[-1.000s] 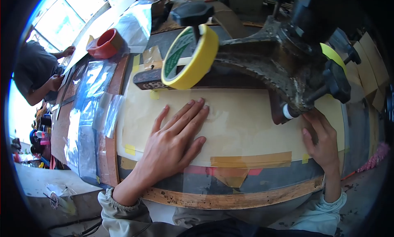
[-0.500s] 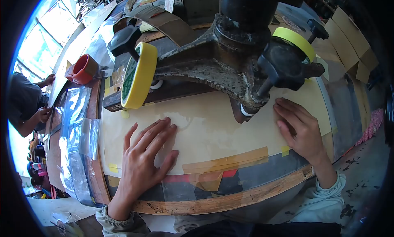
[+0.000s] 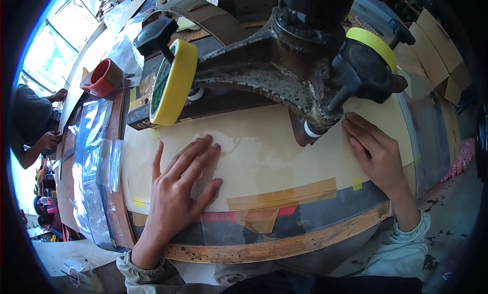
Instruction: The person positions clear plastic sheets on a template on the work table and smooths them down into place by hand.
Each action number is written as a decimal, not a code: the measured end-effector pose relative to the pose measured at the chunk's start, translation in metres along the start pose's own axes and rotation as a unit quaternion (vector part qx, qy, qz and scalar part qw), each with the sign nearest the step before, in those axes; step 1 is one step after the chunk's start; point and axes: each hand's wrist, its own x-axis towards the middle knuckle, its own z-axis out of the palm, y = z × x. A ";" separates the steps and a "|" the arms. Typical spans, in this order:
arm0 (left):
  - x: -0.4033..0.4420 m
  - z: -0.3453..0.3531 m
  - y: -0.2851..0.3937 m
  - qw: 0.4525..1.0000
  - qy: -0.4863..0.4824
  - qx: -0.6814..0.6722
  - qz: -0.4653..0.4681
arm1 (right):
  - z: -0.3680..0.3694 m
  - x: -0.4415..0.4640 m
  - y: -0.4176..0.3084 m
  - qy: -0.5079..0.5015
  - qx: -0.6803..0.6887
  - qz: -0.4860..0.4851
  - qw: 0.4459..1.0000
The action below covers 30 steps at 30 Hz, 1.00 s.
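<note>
A cream sheet (image 3: 264, 156) lies on the dark board, with yellow tape bits at its edges and a brown tape strip (image 3: 282, 194) along its near side. My left hand (image 3: 180, 187) rests on the sheet's left part, fingers spread and holding nothing. At the sheet's right side is my right hand (image 3: 373, 154), its fingers bent and near each other beside the foot of the metal arm; whether anything is between them is hidden. The cast metal arm (image 3: 269, 72) with its dark bar (image 3: 223, 108) stands over the sheet.
Yellow tape rolls (image 3: 178, 83) hang on black knobs. A red tape roll (image 3: 104, 78) and clear plastic (image 3: 94, 167) lie at the left. Another person (image 3: 33, 118) holds a sheet at the far left. Cardboard (image 3: 437, 55) stands at the right; a wooden edge (image 3: 279, 245) runs in front.
The view has shifted, so the metal arm and sheet sit differently in the picture. My right hand has come away from the arm's foot toward the right. My left hand stays spread on the sheet.
</note>
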 end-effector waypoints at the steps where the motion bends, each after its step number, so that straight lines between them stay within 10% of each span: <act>1: 0.000 0.000 0.000 1.000 0.001 -0.002 0.000 | 0.000 0.000 0.000 0.000 -0.001 0.000 1.000; 30: 0.001 0.000 0.000 1.000 -0.009 -0.012 -0.007 | -0.005 0.003 0.002 -0.056 -0.005 0.019 0.998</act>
